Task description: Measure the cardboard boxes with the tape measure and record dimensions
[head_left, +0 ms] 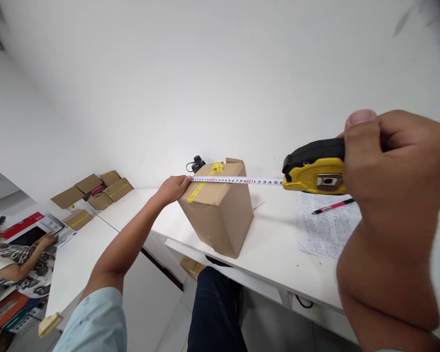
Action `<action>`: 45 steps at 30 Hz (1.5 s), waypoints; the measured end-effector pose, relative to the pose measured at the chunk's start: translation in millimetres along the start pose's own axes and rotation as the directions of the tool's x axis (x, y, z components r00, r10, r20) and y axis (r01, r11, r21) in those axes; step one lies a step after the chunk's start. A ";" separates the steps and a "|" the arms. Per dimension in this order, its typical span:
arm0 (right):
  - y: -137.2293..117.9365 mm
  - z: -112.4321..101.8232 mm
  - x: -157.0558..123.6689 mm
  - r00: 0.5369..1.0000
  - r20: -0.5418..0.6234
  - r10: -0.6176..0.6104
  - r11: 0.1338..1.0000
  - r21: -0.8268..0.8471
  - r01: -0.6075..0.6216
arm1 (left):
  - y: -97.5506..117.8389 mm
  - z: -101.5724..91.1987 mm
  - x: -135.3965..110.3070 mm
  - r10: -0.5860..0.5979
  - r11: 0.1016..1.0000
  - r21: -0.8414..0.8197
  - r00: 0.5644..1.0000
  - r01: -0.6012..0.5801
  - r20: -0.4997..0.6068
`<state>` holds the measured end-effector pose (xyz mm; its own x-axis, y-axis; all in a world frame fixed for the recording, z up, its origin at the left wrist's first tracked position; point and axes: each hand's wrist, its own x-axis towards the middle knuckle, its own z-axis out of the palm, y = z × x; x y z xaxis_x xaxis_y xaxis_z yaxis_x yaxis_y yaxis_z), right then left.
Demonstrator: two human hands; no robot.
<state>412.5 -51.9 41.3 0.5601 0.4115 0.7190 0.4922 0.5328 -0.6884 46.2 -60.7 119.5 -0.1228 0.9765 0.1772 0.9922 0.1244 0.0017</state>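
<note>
A brown cardboard box (220, 215) with yellow tape stands on the white table (275, 249). My left hand (174, 188) rests at the box's top left edge, fingers closed on the end of the white tape blade (238, 181). The blade runs across the box top to a yellow and black tape measure (311, 168). My right hand (385, 161) grips that case close to the camera, thumb up, to the right of the box.
A handwritten sheet (324, 227) with a red pen (332, 206) lies right of the box. A black device (197, 163) sits behind it. Several flat cartons (95, 190) lie on the far-left table. Another person (14, 259) sits at left.
</note>
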 end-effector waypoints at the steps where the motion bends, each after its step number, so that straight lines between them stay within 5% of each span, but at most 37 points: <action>1: -1.5 3.4 0.8 1.000 -0.001 0.029 1.000 0.009 -0.029 | -1.8 0.7 0.3 -0.002 1.000 0.005 1.000 0.002 -0.003; 8: -7.9 44.3 1.6 0.970 0.155 0.189 0.982 -0.023 -0.187 | -3.1 0.7 -2.6 -0.030 0.998 0.046 0.999 0.031 -0.028; 15: -20.5 81.6 -25.9 0.986 0.166 -0.024 0.972 0.234 -0.016 | 6.4 -3.1 -3.1 -0.013 0.997 0.080 0.998 0.017 -0.059; 24: -16.9 81.2 -21.6 0.992 0.100 -0.075 0.976 0.211 0.053 | 19.1 -6.1 -3.2 0.005 0.995 0.096 0.999 -0.001 -0.039; 29: -14.5 73.8 -15.2 0.938 0.326 -0.118 0.902 0.430 -0.036 | 22.9 -4.6 -2.6 -0.008 0.990 0.142 0.999 0.015 -0.049; 33: -14.5 74.0 -18.9 0.879 0.470 -0.078 0.879 0.448 -0.161 | 15.1 -3.1 -2.4 -0.002 0.995 0.101 0.998 0.009 -0.070; 36: -16.9 78.3 -23.3 0.907 0.417 -0.062 0.892 0.431 -0.137 | 8.9 -1.0 -4.5 -0.043 0.999 0.009 0.995 0.044 -0.091; 38: -18.9 81.3 -25.2 0.938 0.342 -0.062 0.893 0.438 -0.101 | 2.7 1.1 -7.6 -0.068 0.998 -0.028 0.976 0.064 -0.205; 42: -15.8 83.0 -21.6 0.979 0.200 -0.032 0.899 0.434 -0.060 | -23.0 4.3 -13.5 -0.035 0.995 0.056 0.825 0.080 -0.565; 45: -4.0 78.0 -11.6 0.995 0.076 0.057 0.905 0.416 -0.083 | -53.5 6.2 -11.6 -0.179 0.977 -0.179 0.913 0.119 -0.366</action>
<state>352.0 -1.2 43.2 0.5349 0.4961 0.6840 0.1217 0.7558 -0.6434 -5.6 -77.6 111.3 -0.2821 0.8049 0.5220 0.9579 0.2066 0.1991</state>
